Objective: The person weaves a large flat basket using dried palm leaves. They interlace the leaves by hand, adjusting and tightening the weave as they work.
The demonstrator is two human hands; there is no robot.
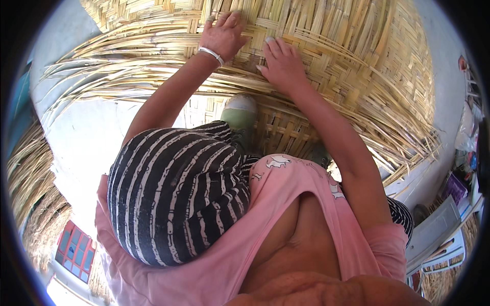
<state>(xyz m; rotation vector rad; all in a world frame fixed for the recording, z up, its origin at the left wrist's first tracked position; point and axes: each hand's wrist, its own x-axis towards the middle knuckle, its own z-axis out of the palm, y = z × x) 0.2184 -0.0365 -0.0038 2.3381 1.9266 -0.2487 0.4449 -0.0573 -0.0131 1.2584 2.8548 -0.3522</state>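
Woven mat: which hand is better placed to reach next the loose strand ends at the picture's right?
Probably the right hand: it rests on the woven mat nearer those loose strand ends, while the left hand lies farther to the left.

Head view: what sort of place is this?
Probably a sunlit home yard or porch used for weaving: there's a large mat with loose strip ends, piled stalks at the left, and a red-framed window.

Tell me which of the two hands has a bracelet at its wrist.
The left hand: a pale bracelet circles its wrist, while the right hand, also on the woven mat, has a bare wrist.
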